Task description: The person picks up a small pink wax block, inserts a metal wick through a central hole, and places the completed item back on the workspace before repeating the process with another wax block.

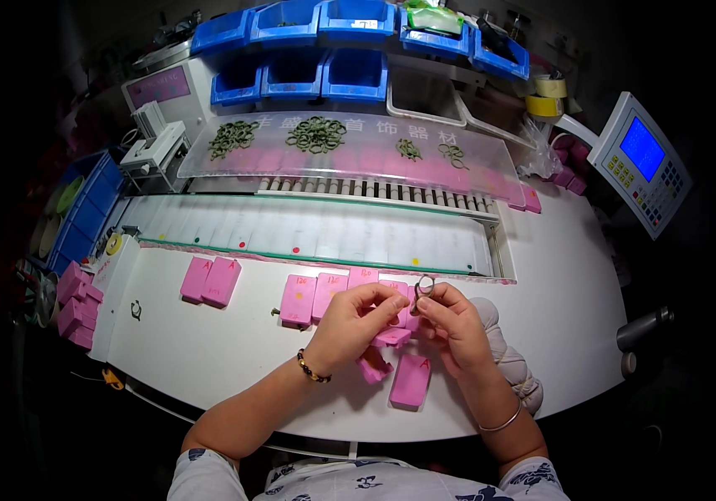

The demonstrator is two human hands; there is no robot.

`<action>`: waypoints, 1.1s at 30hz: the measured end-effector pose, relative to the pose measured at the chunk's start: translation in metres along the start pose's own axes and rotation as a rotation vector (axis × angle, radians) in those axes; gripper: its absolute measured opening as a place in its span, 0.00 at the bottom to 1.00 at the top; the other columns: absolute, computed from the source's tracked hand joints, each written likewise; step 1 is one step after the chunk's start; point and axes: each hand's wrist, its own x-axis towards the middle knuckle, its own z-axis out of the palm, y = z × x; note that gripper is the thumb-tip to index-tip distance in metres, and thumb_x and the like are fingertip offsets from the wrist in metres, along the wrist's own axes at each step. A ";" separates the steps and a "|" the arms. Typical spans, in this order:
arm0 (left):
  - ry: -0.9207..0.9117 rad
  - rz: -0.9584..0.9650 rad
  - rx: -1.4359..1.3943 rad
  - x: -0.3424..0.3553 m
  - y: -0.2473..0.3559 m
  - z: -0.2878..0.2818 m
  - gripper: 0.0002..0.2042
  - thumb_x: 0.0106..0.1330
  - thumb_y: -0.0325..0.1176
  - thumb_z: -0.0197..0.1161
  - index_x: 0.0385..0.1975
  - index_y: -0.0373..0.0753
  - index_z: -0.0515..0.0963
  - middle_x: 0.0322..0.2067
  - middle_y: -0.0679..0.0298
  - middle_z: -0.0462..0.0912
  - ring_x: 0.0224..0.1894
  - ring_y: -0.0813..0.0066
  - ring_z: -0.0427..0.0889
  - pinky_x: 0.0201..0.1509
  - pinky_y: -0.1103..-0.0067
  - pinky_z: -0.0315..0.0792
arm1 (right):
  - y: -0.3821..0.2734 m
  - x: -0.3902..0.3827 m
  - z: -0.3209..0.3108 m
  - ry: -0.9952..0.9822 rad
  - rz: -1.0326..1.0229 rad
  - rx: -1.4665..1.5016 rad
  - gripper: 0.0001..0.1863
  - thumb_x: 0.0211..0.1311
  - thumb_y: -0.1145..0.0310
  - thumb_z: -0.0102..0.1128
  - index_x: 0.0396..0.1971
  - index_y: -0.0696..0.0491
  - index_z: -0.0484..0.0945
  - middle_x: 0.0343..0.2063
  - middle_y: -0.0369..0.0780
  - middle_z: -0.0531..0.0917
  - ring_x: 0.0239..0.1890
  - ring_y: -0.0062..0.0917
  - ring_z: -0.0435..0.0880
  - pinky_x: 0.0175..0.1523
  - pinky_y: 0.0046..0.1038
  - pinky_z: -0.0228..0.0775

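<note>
My left hand (358, 321) is closed, fingertips curled together over pink blocks; what it grips, if anything, is hidden. Just to its right, my right hand (450, 326) pinches a small dark ring-shaped piece (425, 285) upright between thumb and forefinger. Below both hands lie an angled pink piece (391, 336) and a torn-looking pink piece (375, 367). A rectangular pink block (411, 382) lies nearer me. A row of marked pink blocks (298, 299) runs behind my hands, and a pair (221, 280) sits at the left.
Behind are a white conveyor (333, 232), a translucent board (383, 163) with green ring pieces (314, 134), and blue bins (354, 79). A control panel (640, 159) stands at right, a white device (149, 150) at left. A grey cloth bundle (508, 359) lies beside my right forearm.
</note>
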 end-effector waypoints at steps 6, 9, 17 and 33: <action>-0.043 0.079 0.051 -0.003 0.002 0.008 0.10 0.67 0.31 0.59 0.41 0.33 0.78 0.34 0.68 0.81 0.33 0.85 0.77 0.40 0.86 0.73 | 0.001 0.001 -0.005 -0.022 0.020 0.086 0.05 0.61 0.73 0.60 0.36 0.54 0.76 0.26 0.30 0.77 0.22 0.08 0.67 0.25 0.11 0.56; -0.057 0.081 0.027 -0.003 -0.004 0.006 0.08 0.67 0.31 0.59 0.38 0.32 0.77 0.32 0.69 0.80 0.33 0.86 0.77 0.38 0.86 0.73 | 0.003 0.002 -0.002 -0.006 0.009 0.062 0.05 0.61 0.74 0.61 0.37 0.54 0.76 0.25 0.28 0.76 0.21 0.07 0.65 0.24 0.11 0.52; -0.195 -0.006 -0.126 -0.001 -0.004 -0.002 0.08 0.68 0.34 0.56 0.31 0.36 0.75 0.25 0.71 0.74 0.26 0.88 0.71 0.30 0.88 0.66 | 0.004 -0.003 0.006 -0.095 -0.235 -0.207 0.05 0.60 0.78 0.59 0.36 0.56 0.76 0.31 0.31 0.76 0.34 0.13 0.77 0.38 0.15 0.72; -0.027 0.069 0.037 -0.006 0.004 -0.001 0.06 0.64 0.28 0.62 0.38 0.34 0.76 0.31 0.67 0.82 0.31 0.87 0.79 0.33 0.89 0.72 | 0.002 -0.002 0.007 -0.001 -0.308 -0.359 0.03 0.59 0.78 0.61 0.29 0.57 0.76 0.28 0.30 0.76 0.26 0.08 0.73 0.26 0.12 0.63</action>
